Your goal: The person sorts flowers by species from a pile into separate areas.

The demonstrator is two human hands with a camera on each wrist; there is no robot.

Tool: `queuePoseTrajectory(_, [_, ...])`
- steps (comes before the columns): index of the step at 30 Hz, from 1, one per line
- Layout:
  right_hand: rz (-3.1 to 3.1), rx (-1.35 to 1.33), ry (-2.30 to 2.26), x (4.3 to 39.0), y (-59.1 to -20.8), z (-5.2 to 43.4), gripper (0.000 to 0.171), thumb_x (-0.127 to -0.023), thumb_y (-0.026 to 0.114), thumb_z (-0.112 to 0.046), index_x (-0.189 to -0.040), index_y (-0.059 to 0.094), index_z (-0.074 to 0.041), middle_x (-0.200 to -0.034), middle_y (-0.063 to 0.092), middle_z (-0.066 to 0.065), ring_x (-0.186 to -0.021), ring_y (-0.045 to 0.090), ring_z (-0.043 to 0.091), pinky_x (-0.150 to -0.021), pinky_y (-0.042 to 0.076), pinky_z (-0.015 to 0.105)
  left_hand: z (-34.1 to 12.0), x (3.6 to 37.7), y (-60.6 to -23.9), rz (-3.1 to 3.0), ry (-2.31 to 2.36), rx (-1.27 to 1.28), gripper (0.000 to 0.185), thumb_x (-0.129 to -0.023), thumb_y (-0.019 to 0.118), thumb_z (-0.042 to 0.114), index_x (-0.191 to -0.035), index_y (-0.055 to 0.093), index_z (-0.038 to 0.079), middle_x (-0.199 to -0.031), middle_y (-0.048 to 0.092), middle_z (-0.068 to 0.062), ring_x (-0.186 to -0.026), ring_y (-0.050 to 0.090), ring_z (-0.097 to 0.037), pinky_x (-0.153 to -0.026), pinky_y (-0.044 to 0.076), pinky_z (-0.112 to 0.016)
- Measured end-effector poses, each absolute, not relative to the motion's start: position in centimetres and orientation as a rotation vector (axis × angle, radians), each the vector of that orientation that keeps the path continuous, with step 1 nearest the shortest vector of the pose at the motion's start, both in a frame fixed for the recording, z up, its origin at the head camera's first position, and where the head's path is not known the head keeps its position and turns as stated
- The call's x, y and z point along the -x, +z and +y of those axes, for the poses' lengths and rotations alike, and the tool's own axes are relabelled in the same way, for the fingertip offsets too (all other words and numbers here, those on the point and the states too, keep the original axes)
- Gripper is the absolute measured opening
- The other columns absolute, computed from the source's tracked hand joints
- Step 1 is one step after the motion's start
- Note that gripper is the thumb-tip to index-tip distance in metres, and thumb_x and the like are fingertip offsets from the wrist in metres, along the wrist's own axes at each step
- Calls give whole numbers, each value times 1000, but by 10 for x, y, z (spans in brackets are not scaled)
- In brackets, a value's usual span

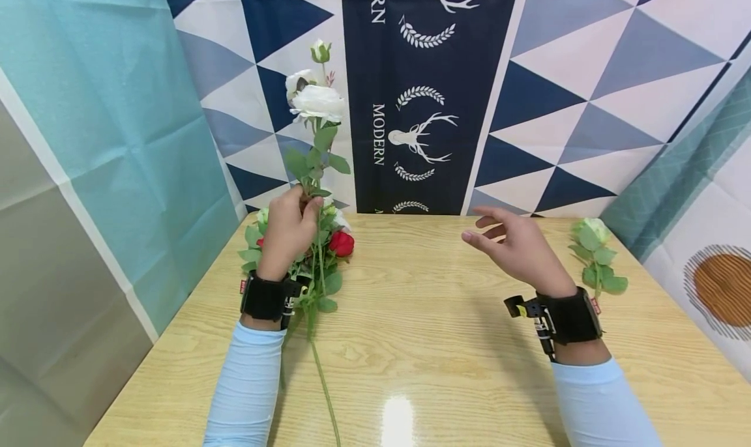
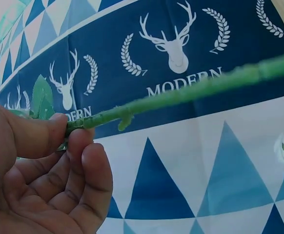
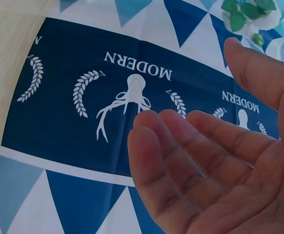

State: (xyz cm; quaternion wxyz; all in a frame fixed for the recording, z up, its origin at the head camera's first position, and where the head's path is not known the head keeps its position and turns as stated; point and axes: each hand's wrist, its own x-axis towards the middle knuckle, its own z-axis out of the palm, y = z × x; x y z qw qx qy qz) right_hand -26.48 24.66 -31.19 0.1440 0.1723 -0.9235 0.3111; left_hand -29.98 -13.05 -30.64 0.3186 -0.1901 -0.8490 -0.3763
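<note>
Head view takes in a wooden desk (image 1: 434,343), where a red rose (image 1: 342,244) serves as the marker for everything else. Above the red rose and slightly to its left, a white rose spray (image 1: 318,101) stands nearly upright. Its green stem (image 2: 181,95) is in the left hand (image 1: 287,229), left of the red rose; the left wrist view shows that grip pinching between thumb and forefinger, the other fingers loosely bent. Well to the right of the red rose, the right hand (image 1: 522,248) hangs above the desk, its grip relaxed and holding nothing (the right wrist view shows a bare palm). Around the red rose lies a leafy bunch (image 1: 332,282), partly hidden by the left hand. Far right of the red rose, a pale green rose (image 1: 597,229) lies alone.

The step in hand looks to be handling the white rose spray singly. The next move probably calls for a steady pinch, with care not to snag the leaves around the red rose. Whether the long stem (image 1: 325,385) running nearer than the red rose belongs to the spray, I cannot tell.
</note>
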Motion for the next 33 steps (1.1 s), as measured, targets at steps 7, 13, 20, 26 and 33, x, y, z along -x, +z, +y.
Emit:
queuePoseTrajectory(7, [-2661,-492,891,265,-313,248,64,-100,65,-49,-146,53,-5,-125,65,22,-107,68,38,-85,56,53,-133,300,-305,-2230,-1008,487,19,-106,58,14,-99,63,-3,-75,57,-15,-58,47,-25,-59,37,-38])
queuePoseTrajectory(13, [-2654,-499,882,264,-313,247,63,-100,65,-48,-146,53,-6,-124,65,21,-105,68,38,-85,56,53,-130,299,-304,-2220,-1033,489,18,-106,59,13,-99,63,-3,-79,60,-16,-61,51,-26,-60,39,-38])
queuePoseTrajectory(20, [-2627,-504,910,261,-312,242,61,-99,67,-44,-145,54,-6,-123,66,20,-104,70,37,-84,57,53,-119,300,-307,-2228,-1211,558,18,-105,61,16,-102,65,-1,-84,65,-15,-71,58,-26,-67,43,-37])
queuePoseTrajectory(26, [-2611,-548,937,260,-310,237,59,-100,68,-41,-146,53,-6,-123,67,20,-104,70,35,-85,57,53,-105,303,-311,-2210,-1395,657,18,-104,62,16,-104,67,-2,-85,67,-18,-77,65,-32,-74,51,-38])
queuePoseTrajectory(33, [-2506,-646,930,262,-314,230,51,-98,72,-30,-141,59,-7,-114,71,12,-100,70,26,-81,58,42,-89,307,-321,-2179,-1624,738,21,-105,60,16,-111,67,-2,-89,70,-17,-85,67,-36,-70,47,-30])
